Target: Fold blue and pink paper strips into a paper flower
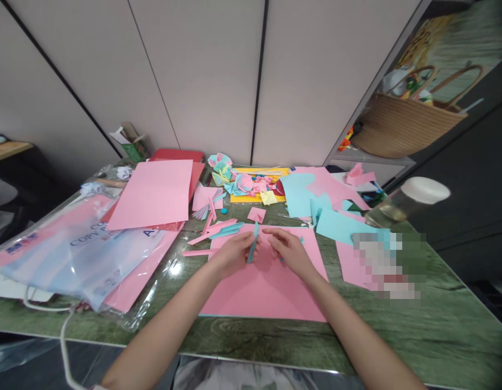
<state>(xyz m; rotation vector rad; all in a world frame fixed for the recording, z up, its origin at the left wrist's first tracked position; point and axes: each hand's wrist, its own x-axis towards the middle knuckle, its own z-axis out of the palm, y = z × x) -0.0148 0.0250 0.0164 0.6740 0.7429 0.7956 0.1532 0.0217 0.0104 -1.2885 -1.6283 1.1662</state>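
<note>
My left hand (238,251) is closed around a narrow folded strip of teal paper (253,242), which stands nearly upright between thumb and fingers. Just to its right is my right hand (290,250), with the index finger reaching toward the strip and the other fingers curled in. Small teal bits show at the edges of the right hand; whether it grips them or they lie underneath, I cannot tell. Both hands are above a large pink sheet (267,295). Beyond them lies a small folded pink paper square (256,215).
Pink and teal folded strips (226,229) lie to the left, near stacked pink sheets (153,192) and a plastic paper bag (100,249). Paper flowers (243,184) sit by a yellow tray (238,199) at the back. Teal cut paper (336,225) and a lidded cup (391,208) are right.
</note>
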